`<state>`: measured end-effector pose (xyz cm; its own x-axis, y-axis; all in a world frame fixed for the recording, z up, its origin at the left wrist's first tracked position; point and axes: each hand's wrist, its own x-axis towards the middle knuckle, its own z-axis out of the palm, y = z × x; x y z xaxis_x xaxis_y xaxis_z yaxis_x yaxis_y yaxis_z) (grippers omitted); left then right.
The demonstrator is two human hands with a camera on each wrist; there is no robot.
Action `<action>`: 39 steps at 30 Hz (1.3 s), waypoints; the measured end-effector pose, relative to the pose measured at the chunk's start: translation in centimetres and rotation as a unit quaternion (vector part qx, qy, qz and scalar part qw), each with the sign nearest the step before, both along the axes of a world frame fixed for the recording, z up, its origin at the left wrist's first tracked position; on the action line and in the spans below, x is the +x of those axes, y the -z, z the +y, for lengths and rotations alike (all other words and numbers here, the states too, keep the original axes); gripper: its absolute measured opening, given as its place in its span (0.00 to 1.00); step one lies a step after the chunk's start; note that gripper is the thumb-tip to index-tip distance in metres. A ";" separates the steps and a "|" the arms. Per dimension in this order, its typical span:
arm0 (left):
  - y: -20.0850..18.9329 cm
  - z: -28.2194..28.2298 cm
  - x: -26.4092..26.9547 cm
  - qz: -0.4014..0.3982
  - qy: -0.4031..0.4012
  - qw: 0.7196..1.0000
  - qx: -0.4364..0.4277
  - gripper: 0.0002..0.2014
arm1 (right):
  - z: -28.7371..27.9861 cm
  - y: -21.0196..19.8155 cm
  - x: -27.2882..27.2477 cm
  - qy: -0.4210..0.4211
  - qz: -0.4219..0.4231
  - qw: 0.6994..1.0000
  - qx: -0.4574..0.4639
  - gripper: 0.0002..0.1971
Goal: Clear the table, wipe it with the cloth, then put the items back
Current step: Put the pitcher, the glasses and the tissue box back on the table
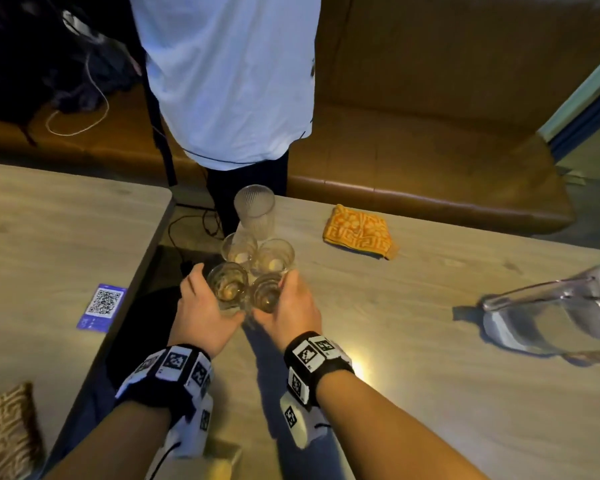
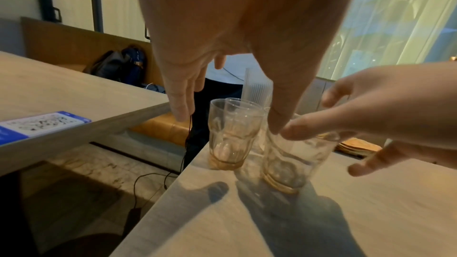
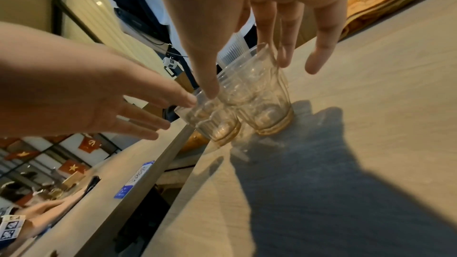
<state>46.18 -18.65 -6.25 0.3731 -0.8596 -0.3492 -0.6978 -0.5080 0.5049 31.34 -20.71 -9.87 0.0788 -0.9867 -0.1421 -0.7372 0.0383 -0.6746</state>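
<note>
Both hands spread wide: left hand (image 1: pixel 201 303) and right hand (image 1: pixel 288 306) flank the glasses (image 1: pixel 246 271) at the bench (image 1: pixel 430 393) corner, orange cloth (image 1: pixel 359 232) nearby.

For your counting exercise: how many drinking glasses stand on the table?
5: two nearest, by the left hand and right hand; two behind; a ribbed one farthest.

Head looks down; wrist views share glasses (image 1: pixel 246 271).
</note>
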 end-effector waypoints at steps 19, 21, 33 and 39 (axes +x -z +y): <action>-11.6 2.6 -11.8 0.058 0.254 0.965 0.007 0.51 | 9.0 -10.3 -19.6 0.150 -0.085 0.984 -0.038 0.30; -13.4 2.9 -16.1 0.075 0.318 0.945 -0.004 0.51 | 10.6 -11.5 -23.8 0.199 -0.075 0.975 -0.064 0.31; -14.4 7.2 -41.6 0.151 0.453 0.877 -0.046 0.46 | 19.5 -10.3 -51.8 0.364 -0.027 0.928 -0.067 0.30; -8.3 8.5 -52.7 0.131 0.437 0.889 -0.030 0.45 | 18.0 -5.4 -59.7 0.327 -0.035 0.944 -0.006 0.31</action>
<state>-6.57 -10.14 2.08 -0.5350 -0.8008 -0.2692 -0.6669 0.2048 0.7164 -28.37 -2.72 -4.50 -0.5384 -0.8298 -0.1471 -0.5121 0.4608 -0.7248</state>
